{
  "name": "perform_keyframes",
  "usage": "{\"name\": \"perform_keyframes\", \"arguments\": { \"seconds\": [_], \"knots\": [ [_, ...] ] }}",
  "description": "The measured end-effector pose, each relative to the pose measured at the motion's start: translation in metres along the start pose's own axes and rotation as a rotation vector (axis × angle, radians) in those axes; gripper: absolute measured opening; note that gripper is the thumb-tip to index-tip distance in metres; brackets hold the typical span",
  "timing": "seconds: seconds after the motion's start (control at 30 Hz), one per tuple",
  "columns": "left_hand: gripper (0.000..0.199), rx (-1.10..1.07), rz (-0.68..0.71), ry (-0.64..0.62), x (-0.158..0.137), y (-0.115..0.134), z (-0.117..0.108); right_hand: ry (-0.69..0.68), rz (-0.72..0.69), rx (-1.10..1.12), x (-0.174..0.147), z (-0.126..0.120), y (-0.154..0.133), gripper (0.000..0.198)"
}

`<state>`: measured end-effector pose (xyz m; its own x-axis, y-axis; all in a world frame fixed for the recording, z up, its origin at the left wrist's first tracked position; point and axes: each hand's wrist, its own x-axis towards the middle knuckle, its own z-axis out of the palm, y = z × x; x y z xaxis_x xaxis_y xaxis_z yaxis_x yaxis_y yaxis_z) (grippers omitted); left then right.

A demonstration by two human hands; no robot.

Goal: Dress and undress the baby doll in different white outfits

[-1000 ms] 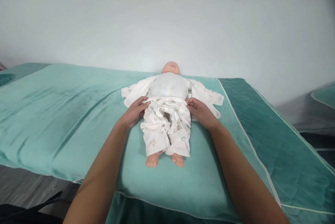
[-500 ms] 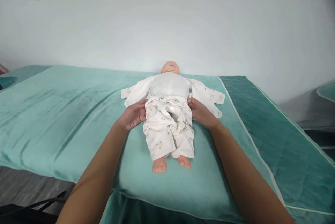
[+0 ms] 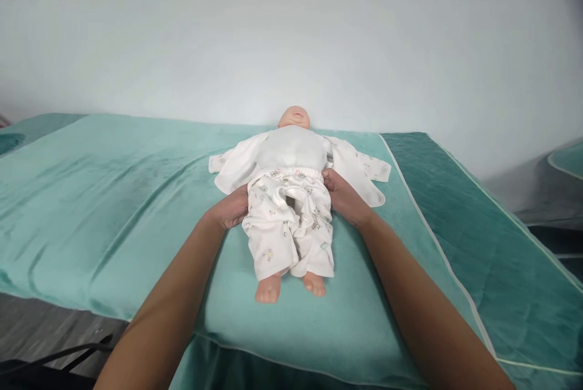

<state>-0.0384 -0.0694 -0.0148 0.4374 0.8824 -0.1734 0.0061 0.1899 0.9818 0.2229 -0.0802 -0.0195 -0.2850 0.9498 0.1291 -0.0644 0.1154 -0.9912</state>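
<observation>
A baby doll (image 3: 295, 116) lies on its back, its head towards the wall and its bare feet towards me. Printed white baby pants (image 3: 271, 229) cover its legs, with the waistband round the lower torso. My left hand (image 3: 232, 206) is at the left side of the pants below the waistband, closed on the cloth, its fingertips hidden. At the right end of the waistband, my right hand (image 3: 345, 197) pinches the fabric. Beneath the doll's pale torso, a white baby shirt (image 3: 357, 171) is spread out to both sides.
The doll rests on a light green padded bed cover (image 3: 136, 195). A darker green quilted cover (image 3: 483, 244) lies to the right. Behind the bed rises a white wall (image 3: 291, 50). Black straps (image 3: 68, 353) show at lower left above the grey floor.
My left hand has shifted slightly down along the side of the pants, its fingers now more hidden by the cloth. The pants' legs and the feet have moved a little left.
</observation>
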Motion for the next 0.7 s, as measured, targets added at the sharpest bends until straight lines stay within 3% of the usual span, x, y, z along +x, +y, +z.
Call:
{"name": "perform_keyframes", "arguments": {
  "seconds": [0.43,0.7],
  "knots": [
    [0.051,-0.103,0.081,0.043,-0.004,0.000,-0.001,0.121,0.033,0.057,0.000,0.000,0.004,0.031],
    [0.015,-0.176,0.122,0.046,-0.006,0.001,-0.005,0.308,0.009,0.109,0.003,-0.004,0.010,0.034]
  ]
}}
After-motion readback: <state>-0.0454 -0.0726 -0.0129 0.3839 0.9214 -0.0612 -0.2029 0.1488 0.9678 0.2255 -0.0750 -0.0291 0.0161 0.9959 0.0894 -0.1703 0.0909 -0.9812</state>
